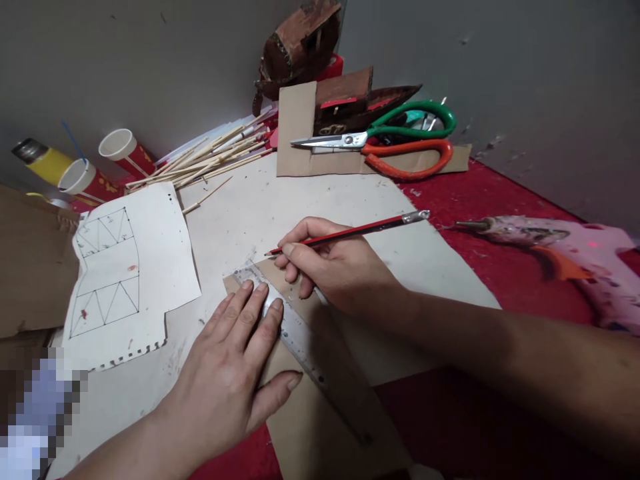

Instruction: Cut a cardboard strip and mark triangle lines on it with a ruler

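Note:
A clear ruler (300,343) lies slantwise on a strip of brown cardboard (300,427). My left hand (235,357) rests flat over it, fingers spread, fingertips pressing on the ruler and cardboard. My right hand (335,267) grips a red and black pencil (350,233) between thumb and fingers. The pencil's tip points left, just above the upper end of the ruler; whether it touches the surface cannot be made out. Under the cardboard is a large pale sheet (240,213). To the left lies a paper with truss-like line drawings (165,260).
Scissors with green and orange handles (407,175) lie on cardboard at the back. A pink glue gun (610,253) is at right on the red table (530,293). Wooden sticks (215,157), paper cups (125,150), a yellow bottle (47,163) and brown models (300,43) stand behind.

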The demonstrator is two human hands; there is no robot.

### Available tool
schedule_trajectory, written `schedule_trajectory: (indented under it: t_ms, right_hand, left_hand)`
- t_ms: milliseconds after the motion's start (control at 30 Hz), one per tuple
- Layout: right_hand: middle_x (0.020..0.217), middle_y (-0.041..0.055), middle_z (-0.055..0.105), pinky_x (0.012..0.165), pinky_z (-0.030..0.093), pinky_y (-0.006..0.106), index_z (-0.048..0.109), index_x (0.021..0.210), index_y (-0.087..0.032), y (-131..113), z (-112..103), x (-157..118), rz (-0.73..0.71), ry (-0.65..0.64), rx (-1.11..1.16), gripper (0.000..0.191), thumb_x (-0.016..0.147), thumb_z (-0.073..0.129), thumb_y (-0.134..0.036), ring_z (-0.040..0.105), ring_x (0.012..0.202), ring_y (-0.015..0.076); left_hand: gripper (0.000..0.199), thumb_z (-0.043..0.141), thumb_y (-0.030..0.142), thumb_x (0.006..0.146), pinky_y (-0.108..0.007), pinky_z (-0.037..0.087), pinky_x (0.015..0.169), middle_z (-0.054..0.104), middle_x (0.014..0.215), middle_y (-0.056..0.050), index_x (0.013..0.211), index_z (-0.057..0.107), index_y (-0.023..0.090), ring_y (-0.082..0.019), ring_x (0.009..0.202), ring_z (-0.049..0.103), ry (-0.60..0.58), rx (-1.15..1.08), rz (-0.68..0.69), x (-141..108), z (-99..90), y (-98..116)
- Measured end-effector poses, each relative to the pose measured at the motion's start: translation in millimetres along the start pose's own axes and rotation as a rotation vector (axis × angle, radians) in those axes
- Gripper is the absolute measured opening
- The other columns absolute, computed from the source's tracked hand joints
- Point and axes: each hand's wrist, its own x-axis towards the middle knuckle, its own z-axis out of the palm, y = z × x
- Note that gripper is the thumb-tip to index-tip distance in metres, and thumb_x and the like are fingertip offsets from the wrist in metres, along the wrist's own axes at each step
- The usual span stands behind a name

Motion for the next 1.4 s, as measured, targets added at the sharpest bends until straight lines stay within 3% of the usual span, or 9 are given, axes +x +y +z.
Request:
schedule_trajectory:
  t_ms: [700, 1033, 1400]
  right_hand:
    - [0.067, -0.0015, 0.064, 0.040, 0.046, 0.017, 0.057, 0.078, -0.021, 7.4, -6.4, 4.2, -0.109, -0.050, -0.001, 0.008, 0.082, 0.059, -0.014, 0.055, 0.051, 0.0092]
    - [0.065, -0.0029, 0.061, 0.055, 0.044, 0.023, 0.056, 0.071, -0.020, 7.7, -3.7, 0.4, -0.210, -0.095, -0.164, 0.011, 0.079, 0.057, -0.014, 0.055, 0.058, 0.0107]
    - [0.067, -0.0029, 0.061, 0.056, 0.044, 0.024, 0.056, 0.071, -0.020, 8.3, -3.6, 3.0, -0.214, -0.076, -0.181, 0.009, 0.078, 0.057, -0.015, 0.055, 0.059, 0.0109]
  left_hand:
    - [0.065, 0.058, 0.038, 0.094, -0.059, 0.045, 0.109, 0.044, 0.152, -0.027, 0.147, 0.042, 0.003, -0.041, 0.144, 0.037, -0.003, -0.001, 0.020, 0.8, 0.1, -3.3]
    - [0.065, 0.057, 0.041, 0.093, -0.059, 0.047, 0.106, 0.046, 0.151, -0.026, 0.145, 0.045, 0.004, -0.041, 0.143, 0.040, -0.010, 0.012, 0.018, -0.5, -0.1, -2.5]
    - [0.065, 0.057, 0.042, 0.094, -0.057, 0.045, 0.108, 0.046, 0.151, -0.026, 0.146, 0.044, 0.004, -0.041, 0.144, 0.038, -0.007, 0.006, 0.006, 0.4, 0.7, -2.6]
